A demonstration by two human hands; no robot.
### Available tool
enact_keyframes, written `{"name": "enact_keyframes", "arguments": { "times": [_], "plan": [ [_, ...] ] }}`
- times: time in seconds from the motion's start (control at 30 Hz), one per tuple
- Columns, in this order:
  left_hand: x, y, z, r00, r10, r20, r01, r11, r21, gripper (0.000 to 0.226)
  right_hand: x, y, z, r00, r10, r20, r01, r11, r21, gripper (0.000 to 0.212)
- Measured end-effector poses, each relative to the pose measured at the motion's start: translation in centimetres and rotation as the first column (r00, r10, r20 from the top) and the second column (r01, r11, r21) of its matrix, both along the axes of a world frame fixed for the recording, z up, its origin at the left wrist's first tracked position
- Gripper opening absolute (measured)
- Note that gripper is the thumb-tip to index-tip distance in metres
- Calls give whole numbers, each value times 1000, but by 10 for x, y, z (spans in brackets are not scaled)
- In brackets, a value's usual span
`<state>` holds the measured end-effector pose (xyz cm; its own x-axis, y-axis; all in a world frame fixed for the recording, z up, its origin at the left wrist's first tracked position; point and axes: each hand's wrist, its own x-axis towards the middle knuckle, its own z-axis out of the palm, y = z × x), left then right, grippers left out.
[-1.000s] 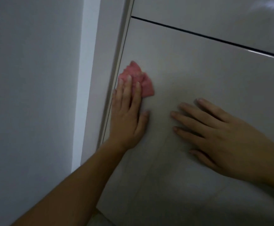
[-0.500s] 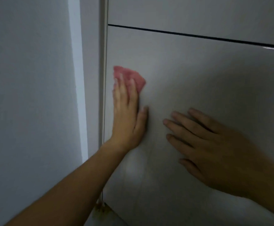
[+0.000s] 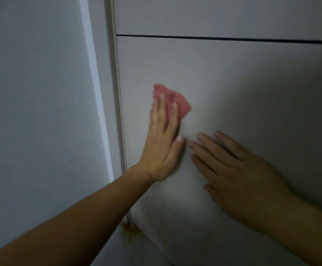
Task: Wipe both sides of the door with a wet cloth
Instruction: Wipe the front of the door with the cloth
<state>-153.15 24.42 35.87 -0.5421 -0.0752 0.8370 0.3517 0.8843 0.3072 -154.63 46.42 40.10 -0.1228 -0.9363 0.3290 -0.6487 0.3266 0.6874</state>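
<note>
A pale grey wall (image 3: 37, 112) runs down the left beside the white door frame (image 3: 118, 93). The left hand (image 3: 163, 143), fingers straight, presses a crumpled pink cloth (image 3: 175, 100) against the smooth white door panel (image 3: 233, 83). Just beside it, the right hand (image 3: 238, 173) lies flat on the panel with its fingers spread.

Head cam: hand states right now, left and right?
Left hand: open, straight fingers pressing the pink cloth against the door.
Right hand: open, flat on the door, holding nothing.
</note>
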Motion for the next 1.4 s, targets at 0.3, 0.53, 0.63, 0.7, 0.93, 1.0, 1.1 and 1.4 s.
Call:
{"name": "enact_keyframes", "arguments": {
  "times": [0.3,0.53,0.63,0.7,0.93,1.0,1.1,1.4],
  "plan": [
    [-2,-40,-45,993,60,101,-84,964,253,68,-4,-13,-9,999,-7,-45,7,1000,-4,72],
    [-8,-65,-98,999,16,52,-20,998,66,69,-10,-51,-30,996,-9,-90,17,996,91,61],
    [-19,-101,-98,989,124,82,-138,969,205,74,-11,-49,-31,991,-29,-129,43,993,110,66],
    [-23,-105,-103,988,129,83,-145,964,222,76,-11,-48,-32,989,-29,-142,44,993,107,67],
    [-19,-77,-132,998,63,6,-63,998,-12,70,-13,-46,-33,986,-19,-167,40,991,126,72],
    [-23,-104,-120,985,163,60,-169,979,118,73,-13,-47,-33,983,-23,-179,48,990,136,72],
    [-22,-108,-118,984,168,65,-178,963,200,80,-12,-46,-32,983,-38,-181,63,988,138,72],
    [-10,-43,-152,996,72,53,-75,995,63,72,-6,-20,-40,990,-28,-140,54,982,179,72]
  ]
}}
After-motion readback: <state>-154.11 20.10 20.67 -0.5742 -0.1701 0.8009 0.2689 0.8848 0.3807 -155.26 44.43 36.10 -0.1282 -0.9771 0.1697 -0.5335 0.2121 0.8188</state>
